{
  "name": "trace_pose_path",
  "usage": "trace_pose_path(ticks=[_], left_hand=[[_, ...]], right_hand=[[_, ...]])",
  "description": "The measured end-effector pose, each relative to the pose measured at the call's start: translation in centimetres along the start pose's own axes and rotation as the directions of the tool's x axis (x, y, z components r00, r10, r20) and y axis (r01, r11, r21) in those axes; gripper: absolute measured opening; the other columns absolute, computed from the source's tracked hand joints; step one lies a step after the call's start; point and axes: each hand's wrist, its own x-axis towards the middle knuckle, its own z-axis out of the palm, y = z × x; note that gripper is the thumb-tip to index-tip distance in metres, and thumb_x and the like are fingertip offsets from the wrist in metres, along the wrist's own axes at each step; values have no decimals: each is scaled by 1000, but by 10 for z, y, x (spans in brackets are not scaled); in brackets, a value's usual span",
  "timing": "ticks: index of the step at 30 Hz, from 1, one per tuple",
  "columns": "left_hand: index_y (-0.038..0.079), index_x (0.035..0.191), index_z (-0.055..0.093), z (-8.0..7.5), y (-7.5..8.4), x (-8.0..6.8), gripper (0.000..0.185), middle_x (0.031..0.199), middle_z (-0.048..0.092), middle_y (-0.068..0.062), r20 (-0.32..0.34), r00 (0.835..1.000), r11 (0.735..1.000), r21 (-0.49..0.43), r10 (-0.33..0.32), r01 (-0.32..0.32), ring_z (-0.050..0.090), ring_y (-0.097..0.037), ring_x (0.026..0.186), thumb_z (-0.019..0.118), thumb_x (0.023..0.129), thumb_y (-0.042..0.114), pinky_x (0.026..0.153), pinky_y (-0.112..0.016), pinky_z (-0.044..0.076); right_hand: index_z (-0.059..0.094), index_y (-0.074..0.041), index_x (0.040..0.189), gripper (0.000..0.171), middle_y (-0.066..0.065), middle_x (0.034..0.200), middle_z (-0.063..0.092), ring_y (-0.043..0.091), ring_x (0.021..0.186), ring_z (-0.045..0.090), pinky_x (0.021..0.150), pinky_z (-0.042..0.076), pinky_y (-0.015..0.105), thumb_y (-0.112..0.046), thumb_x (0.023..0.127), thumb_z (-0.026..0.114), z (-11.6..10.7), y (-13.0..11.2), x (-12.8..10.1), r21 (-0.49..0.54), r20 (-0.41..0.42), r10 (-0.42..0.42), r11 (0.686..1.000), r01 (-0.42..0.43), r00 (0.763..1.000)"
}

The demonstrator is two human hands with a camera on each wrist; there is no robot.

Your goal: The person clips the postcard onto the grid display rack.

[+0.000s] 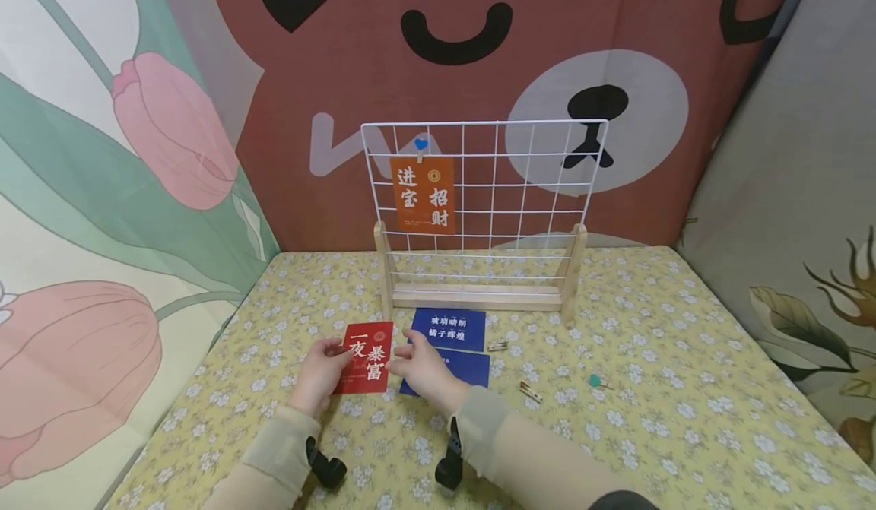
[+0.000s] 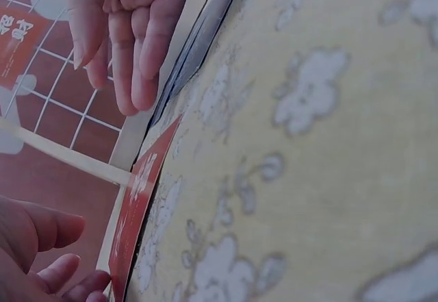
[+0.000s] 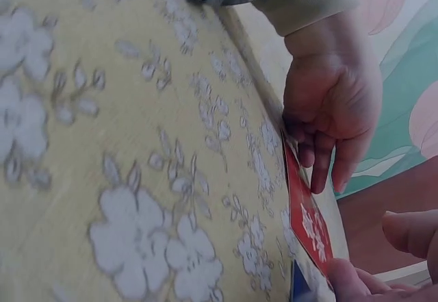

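Observation:
A red card (image 1: 369, 377) with white characters lies on the flowered cloth. My left hand (image 1: 323, 369) is at its left edge, fingertips touching the card and the thumb raised apart from them. On the other side, my right hand (image 1: 427, 369) has its fingertips at the card's right edge, with thumb and fingers apart. Two blue cards, an upper one (image 1: 472, 327) and a lower one (image 1: 475, 369), lie right of the red card; my right hand partly covers the lower one. In the right wrist view, the red card (image 3: 301, 209) lies flat between both hands.
Behind the cards stands a white wire grid (image 1: 520, 198) on a wooden base (image 1: 479, 297). An orange card (image 1: 424, 198) hangs on it from a clip with a blue heart (image 1: 420, 144). Wooden clips (image 1: 530, 392) and a teal-topped clip (image 1: 597, 381) lie at right.

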Motion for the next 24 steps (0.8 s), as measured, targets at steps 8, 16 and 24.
trace_pose_path(ticks=[8, 16, 24], left_hand=[[1, 139, 37, 1, 1, -3, 46, 131, 45, -19, -8, 1000, 999, 40, -5, 6, 51, -33, 113, 54, 98, 12, 75, -35, 55], [3, 140, 37, 2, 2, -4, 47, 132, 48, -20, -26, 1000, 996, 93, -11, 14, 51, -35, 116, 55, 97, 11, 82, -40, 54], [1, 141, 36, 6, 0, 2, 47, 133, 44, -20, -28, 1000, 1000, 21, 6, -5, 48, -35, 118, 51, 97, 4, 83, -38, 53]], right_hand=[[31, 5, 146, 61, 22, 132, 51, 35, 117, 53, 96, 45, 50, -9, 94, 59, 6, 2, 2, 26, -15, 58, 998, -58, 998], [34, 7, 143, 55, 22, 130, 52, 34, 115, 55, 95, 47, 46, 0, 92, 52, 8, 5, 3, 50, -35, 72, 996, -71, 997], [34, 6, 143, 54, 22, 129, 52, 34, 115, 54, 96, 46, 46, 0, 92, 52, 10, 7, 4, 46, -44, 76, 996, -74, 996]])
